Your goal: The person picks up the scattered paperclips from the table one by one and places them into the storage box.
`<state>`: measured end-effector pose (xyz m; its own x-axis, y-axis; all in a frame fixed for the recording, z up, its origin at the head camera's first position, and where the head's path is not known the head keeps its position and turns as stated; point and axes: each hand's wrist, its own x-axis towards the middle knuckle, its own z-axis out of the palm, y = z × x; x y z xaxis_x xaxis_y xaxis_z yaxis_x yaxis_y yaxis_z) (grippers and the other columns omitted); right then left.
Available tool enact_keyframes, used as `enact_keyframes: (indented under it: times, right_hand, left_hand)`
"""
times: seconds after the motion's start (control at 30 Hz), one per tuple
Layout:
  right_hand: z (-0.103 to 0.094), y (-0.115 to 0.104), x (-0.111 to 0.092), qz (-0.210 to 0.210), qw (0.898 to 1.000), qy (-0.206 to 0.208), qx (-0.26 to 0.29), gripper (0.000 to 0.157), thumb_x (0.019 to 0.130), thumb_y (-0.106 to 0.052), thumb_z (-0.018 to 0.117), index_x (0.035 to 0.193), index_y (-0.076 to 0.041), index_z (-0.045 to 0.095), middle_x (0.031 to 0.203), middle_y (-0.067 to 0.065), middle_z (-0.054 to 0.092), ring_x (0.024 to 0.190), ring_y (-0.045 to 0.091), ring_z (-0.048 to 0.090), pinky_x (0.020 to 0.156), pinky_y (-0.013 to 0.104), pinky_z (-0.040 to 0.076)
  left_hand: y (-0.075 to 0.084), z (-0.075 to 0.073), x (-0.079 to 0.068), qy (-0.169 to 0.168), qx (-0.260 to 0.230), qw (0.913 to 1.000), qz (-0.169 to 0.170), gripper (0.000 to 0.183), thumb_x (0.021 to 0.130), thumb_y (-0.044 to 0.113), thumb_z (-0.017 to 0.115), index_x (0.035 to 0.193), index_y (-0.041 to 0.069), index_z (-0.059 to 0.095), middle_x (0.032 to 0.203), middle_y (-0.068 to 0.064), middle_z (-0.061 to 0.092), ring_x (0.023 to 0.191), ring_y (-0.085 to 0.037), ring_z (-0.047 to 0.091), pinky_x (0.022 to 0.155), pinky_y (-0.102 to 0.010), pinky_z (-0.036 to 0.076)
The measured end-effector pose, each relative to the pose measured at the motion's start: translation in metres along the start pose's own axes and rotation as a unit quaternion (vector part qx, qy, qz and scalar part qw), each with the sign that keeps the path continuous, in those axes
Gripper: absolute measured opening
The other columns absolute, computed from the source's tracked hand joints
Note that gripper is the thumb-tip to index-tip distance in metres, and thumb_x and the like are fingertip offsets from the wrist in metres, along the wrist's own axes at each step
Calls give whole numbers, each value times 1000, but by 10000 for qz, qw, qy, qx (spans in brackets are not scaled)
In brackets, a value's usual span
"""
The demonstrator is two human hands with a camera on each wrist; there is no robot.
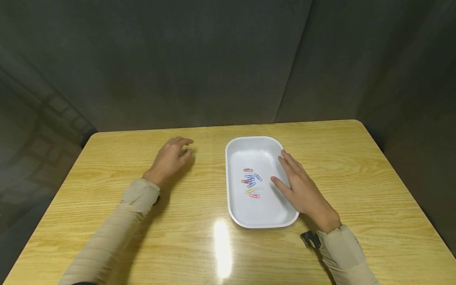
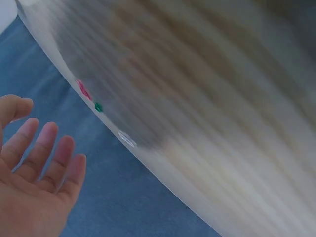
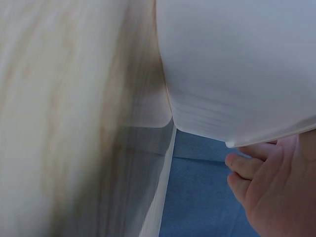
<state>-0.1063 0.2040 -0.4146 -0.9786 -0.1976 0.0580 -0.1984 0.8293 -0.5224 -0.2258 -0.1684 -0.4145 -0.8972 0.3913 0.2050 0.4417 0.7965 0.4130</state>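
Above the left part of the table, my left hand (image 1: 167,158) has its fingers loosely bent, thumb and forefinger apart. A green paper clip (image 1: 185,150) shows between them. In the left wrist view a pink paper clip (image 2: 84,89), the green one and a pale paper clip (image 2: 127,138) lie on the table beyond the fingertips. A white tray (image 1: 227,186) stands at centre right, with red, blue, yellow and pink paper clips (image 1: 258,177) loose in it. My right hand (image 1: 306,194) rests at the tray's right rim, fingers extended along it, thumb over the inside.
The tray stands on a wood-grain table (image 1: 192,237) with a bright reflection near the front. Dark grey cloth (image 1: 185,63) hangs behind the table and at its sides.
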Motion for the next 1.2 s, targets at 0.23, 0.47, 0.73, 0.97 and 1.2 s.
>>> enact_keyframes:
  times: [0.23, 0.47, 0.73, 0.97, 1.2]
  right_hand:
    - [0, 0, 0, -1, 10000, 11, 10, 72, 101, -39, 53, 153, 4, 27, 166, 16, 13, 152, 41, 16, 120, 59, 19]
    - [1, -1, 0, -17, 10000, 22, -19, 72, 101, -38, 54, 153, 4, 27, 166, 16, 14, 152, 41, 16, 120, 59, 19]
    - [1, -1, 0, 7, 10000, 11, -15, 72, 101, -38, 54, 153, 4, 27, 166, 16, 14, 152, 41, 16, 120, 59, 20]
    - [1, 0, -1, -3, 10000, 29, -28, 71, 101, -36, 54, 153, 5, 28, 166, 17, 14, 151, 42, 16, 120, 60, 20]
    - [1, -1, -1, 9, 10000, 25, -24, 71, 101, -35, 55, 153, 5, 28, 166, 17, 14, 151, 42, 16, 120, 60, 20]
  left_hand:
    - [-12, -4, 2, -69, 81, 9998, -191, 40, 95, 23, 67, 129, 1, 62, 122, -20, 64, 113, -39, 58, 94, -53, 50]
    - [-23, -6, 1, -232, 246, 9987, -369, 37, 96, 18, 63, 129, -1, 62, 125, -22, 63, 116, -40, 57, 95, -54, 49]
    - [-33, -8, -1, -463, 582, 9961, -480, 35, 97, 18, 63, 125, -3, 64, 113, -23, 66, 105, -41, 61, 87, -53, 52]
    - [-37, -9, -1, -684, 1034, 9910, -501, 25, 97, 16, 61, 116, 0, 69, 106, -21, 66, 98, -39, 63, 79, -50, 53]
    - [-37, -9, -2, -778, 975, 9910, -496, 22, 97, 13, 62, 113, -1, 70, 101, -18, 66, 92, -32, 63, 78, -46, 54]
